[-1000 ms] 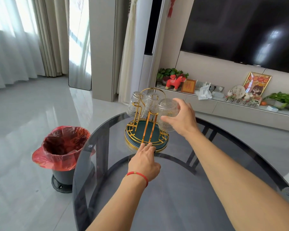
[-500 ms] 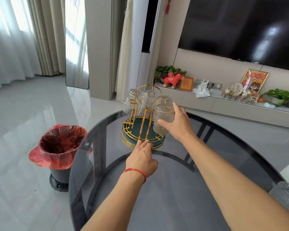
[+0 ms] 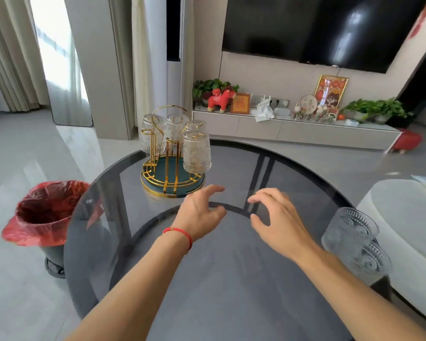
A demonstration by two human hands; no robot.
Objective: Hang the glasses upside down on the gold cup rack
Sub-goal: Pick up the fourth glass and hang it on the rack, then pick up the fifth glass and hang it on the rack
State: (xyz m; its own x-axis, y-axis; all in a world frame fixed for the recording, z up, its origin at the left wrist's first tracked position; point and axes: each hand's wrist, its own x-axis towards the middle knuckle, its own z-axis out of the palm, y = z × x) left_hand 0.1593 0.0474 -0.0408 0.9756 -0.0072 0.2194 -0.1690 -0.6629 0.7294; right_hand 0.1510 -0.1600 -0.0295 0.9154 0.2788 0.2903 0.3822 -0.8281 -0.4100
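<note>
Your left hand and right hand hover over the table, fingers spread, holding nothing. Four glasses hang upside down on the gold cup rack, far left. One glass stands upright, near right edge.

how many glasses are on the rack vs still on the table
glasses hung on the rack: 4 ()
glasses on the table: 2, stacked at the right edge ()
total: 6
</note>
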